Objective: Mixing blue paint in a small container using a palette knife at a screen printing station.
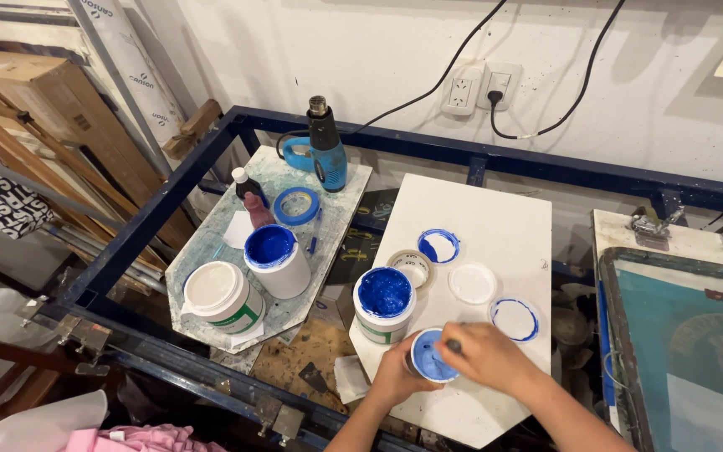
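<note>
Left hand (397,377) wrapped around small cup (433,356) of blue paint at white board (495,226) edge; right hand (489,356) pinching stirring stick (453,345) inside. Risk: hard stirring slops paint, tips cup.

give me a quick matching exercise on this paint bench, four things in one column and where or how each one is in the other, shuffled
Things
1. heat gun
2. small cup
3. closed white tub
4. roll of blue tape

Place or state
A. held in the left hand while the right hand stirs blue paint inside it
B. lying flat on the marbled board, in front of the heat gun
C. standing upright at the far end of the marbled board
D. lid on, at the near end of the marbled board

Pairs: 1-C, 2-A, 3-D, 4-B
</note>
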